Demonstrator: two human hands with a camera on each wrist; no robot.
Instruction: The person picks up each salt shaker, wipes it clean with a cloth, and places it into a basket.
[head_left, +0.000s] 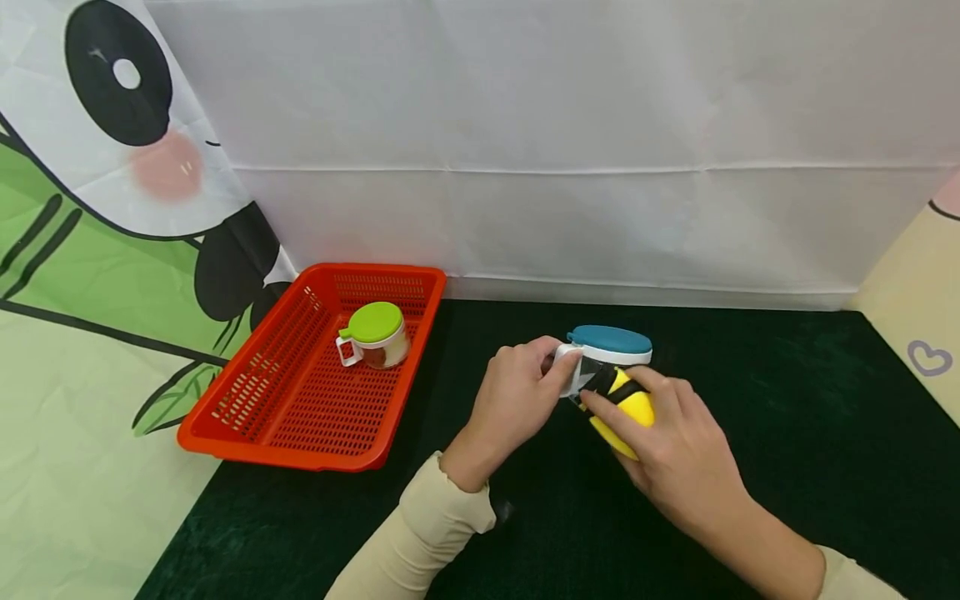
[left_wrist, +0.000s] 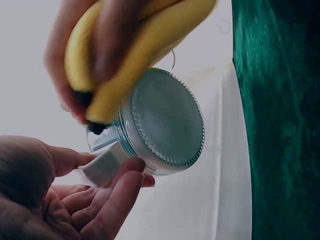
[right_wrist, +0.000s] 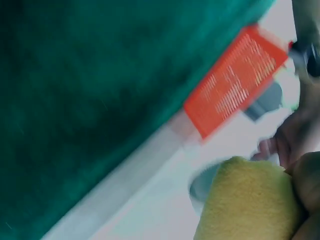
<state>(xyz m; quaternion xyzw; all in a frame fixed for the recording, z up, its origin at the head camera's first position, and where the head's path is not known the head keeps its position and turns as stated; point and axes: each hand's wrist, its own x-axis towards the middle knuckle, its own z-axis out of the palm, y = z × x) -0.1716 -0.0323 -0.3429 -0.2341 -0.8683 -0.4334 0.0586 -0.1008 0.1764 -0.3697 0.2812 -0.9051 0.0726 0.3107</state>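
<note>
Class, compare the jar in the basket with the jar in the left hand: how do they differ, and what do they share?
The basket jar has a green lid; the held jar has a blue one.
The basket jar sits in the basket; the held jar is lifted, gripped by the left hand.
In the head view, the yellow thing partly hides the held jar, not the basket jar.
Both have a white handle.

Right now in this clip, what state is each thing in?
Blue jar: closed, lifted
Yellow item: folded, gripped
Left hand: holding blue jar
Right hand: gripping yellow item
Green jar: closed, upright in basket
Basket: open-topped, holding green jar
</note>
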